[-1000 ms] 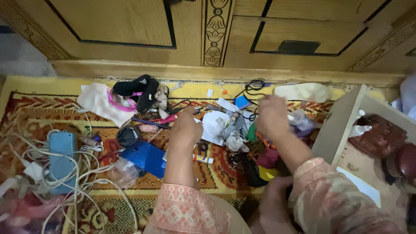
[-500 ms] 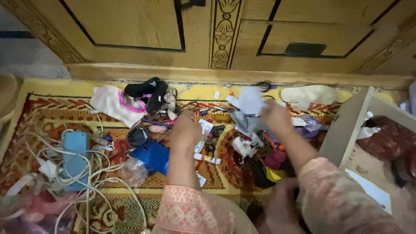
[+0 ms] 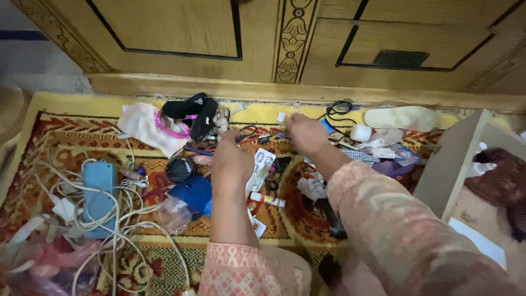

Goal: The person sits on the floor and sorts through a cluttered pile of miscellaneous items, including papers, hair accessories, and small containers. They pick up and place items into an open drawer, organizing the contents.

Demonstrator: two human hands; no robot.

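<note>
My left hand (image 3: pixel 230 161) lies knuckles-up over a heap of small clutter on a patterned rug (image 3: pixel 66 142). Its fingers curl down beside a white blister pack (image 3: pixel 263 164), and their grip is hidden. My right hand (image 3: pixel 306 133) reaches into the far side of the heap, fingers bent down near a small white scrap (image 3: pixel 280 117) and some pens. What it touches is hidden by the hand. A glue stick (image 3: pixel 267 199) lies between my forearms. A blue glittery pouch (image 3: pixel 192 194) and a round black object (image 3: pixel 179 169) sit left of my left hand.
A wooden cabinet (image 3: pixel 263 49) closes off the far side. White cables tangle around a blue device (image 3: pixel 99 197) at the left. A white cloth with pink trim (image 3: pixel 145 127), a pale sandal (image 3: pixel 405 117) and a white roll (image 3: pixel 360 132) lie about. An open wooden drawer (image 3: pixel 446 164) stands at the right.
My right hand has let go of the pale sheet it held up and moved left and down into the heap. My left hand has stayed almost where it was.
</note>
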